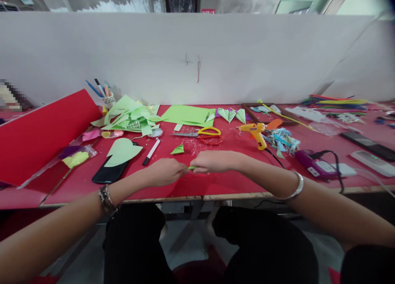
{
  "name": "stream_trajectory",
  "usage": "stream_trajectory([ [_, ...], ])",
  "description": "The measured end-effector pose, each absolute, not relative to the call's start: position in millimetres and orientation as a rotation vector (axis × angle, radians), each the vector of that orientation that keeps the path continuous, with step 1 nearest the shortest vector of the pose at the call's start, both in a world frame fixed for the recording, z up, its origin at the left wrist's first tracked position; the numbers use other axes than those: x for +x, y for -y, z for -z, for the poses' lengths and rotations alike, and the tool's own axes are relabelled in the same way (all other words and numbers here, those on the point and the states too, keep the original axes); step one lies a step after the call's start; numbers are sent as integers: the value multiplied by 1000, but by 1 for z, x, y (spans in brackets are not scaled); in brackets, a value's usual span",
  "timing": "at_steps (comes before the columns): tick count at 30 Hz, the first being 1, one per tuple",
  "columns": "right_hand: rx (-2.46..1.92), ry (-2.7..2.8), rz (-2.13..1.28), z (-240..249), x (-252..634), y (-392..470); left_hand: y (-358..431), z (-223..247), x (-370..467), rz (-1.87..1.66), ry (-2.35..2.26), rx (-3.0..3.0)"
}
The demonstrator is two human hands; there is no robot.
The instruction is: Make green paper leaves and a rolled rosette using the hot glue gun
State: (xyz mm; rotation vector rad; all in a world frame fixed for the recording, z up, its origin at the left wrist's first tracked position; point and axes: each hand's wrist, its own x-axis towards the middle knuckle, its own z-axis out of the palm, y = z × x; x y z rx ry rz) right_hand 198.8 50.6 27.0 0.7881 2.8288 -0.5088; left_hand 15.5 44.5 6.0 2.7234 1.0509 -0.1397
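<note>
1. Green slim piece (pixel 191 168), one, sits between the left hand (pixel 166 171) and right hand (pixel 212 161), both pinching it; its long axis runs sideways, from hand to hand.
2. Beyond the hands: one small folded green paper (pixel 178 149), one pair of yellow-handled metal scissors (pixel 198 133), three pale-green paper cones (pixel 231 116).

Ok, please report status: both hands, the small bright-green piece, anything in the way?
Left hand, right hand: both pinching small bright-green piece. Piece partly hidden in their grip. Folded green paper triangle lies beyond, apparently not in the way.
</note>
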Motion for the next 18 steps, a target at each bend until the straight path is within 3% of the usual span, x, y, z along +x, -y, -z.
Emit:
stream_trajectory([
  [7,865,-2779,-299,-24,193,-36,-47,-2,9,-53,-706,1559],
  [11,817,-2879,-525,-21,195,-32,-48,4,9,-64,-651,1458],
  [14,966,-2827,-292,-19,196,-29,-45,1,12,-102,-801,1958],
  [18,857,-2768,521,-24,201,-30,-34,-5,16,-46,-853,3005],
])
